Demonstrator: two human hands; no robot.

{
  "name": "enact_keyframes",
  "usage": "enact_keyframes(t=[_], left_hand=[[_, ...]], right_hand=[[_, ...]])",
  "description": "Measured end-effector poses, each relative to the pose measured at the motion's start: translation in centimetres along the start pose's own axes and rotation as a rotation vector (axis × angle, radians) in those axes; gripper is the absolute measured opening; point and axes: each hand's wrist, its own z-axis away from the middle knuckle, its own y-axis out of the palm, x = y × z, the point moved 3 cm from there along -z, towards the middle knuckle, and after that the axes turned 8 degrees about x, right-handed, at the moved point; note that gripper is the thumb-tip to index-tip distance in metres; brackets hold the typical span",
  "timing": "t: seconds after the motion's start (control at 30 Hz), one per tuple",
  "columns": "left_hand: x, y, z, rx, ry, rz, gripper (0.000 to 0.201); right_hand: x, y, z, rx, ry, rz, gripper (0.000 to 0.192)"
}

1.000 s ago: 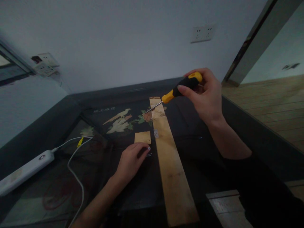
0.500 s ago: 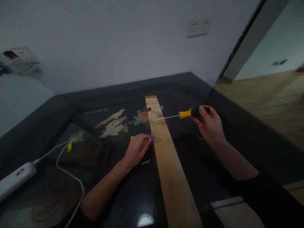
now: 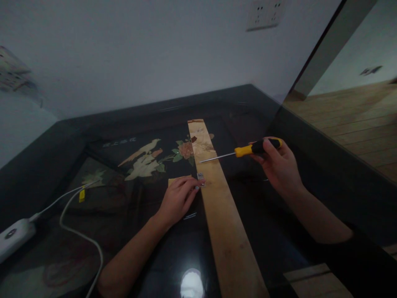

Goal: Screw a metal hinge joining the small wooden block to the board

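Glossy black glass covers the table [image 3: 173, 265], and a ceiling light shows as a bright white spot near its closest edge. A long plank [image 3: 228, 236] of pale, unfinished wood lies flat on the glass and runs away from the viewer toward the wall, its grain faintly streaked and its far end stained darker.

The left hand [image 3: 178, 198] rests on the glass just beside the plank's left edge. Its fingers are curled narrow, with the fingertips pressed onto a small metal hinge [image 3: 201, 179], seemingly to keep it from sliding. The hinge bridges the plank and a small, thin square of the same pale wood [image 3: 174, 181], mostly hidden under the fingers. A few short metal screws [image 3: 189, 216] lie loose on the glass close to the wrist, within easy reach.

To the right, held above the table, the right hand [image 3: 279, 165] is closed around a screwdriver [image 3: 245, 150] with a yellow and black moulded handle. Its thin steel shaft points left, nearly level, with the tip hovering over the plank just beyond the hinge and not touching anything.

At far left sit a white plastic power strip [image 3: 12, 236] and its looping white cable [image 3: 77, 231]. Beneath the glass farther back is a painted panel of pale birds and flowers [image 3: 149, 159]. A white wall socket [image 3: 265, 14] is mounted on the plain grey wall behind.
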Motion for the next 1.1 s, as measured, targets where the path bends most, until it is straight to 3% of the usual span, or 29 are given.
enact_keyframes(t=[0.9, 1.0, 1.1], left_hand=[[-0.35, -0.12, -0.14, 0.024, -0.004, 0.064, 0.014], [-0.68, -0.42, -0.41, -0.015, -0.033, 0.132, 0.012], [-0.64, -0.69, -0.89, -0.110, -0.162, 0.213, 0.008]], right_hand=[[0.41, 0.28, 0.23, 0.005, 0.001, 0.016, 0.028], [0.38, 0.16, 0.11, 0.010, 0.005, 0.020, 0.025], [0.48, 0.09, 0.06, -0.008, 0.009, 0.004, 0.025]])
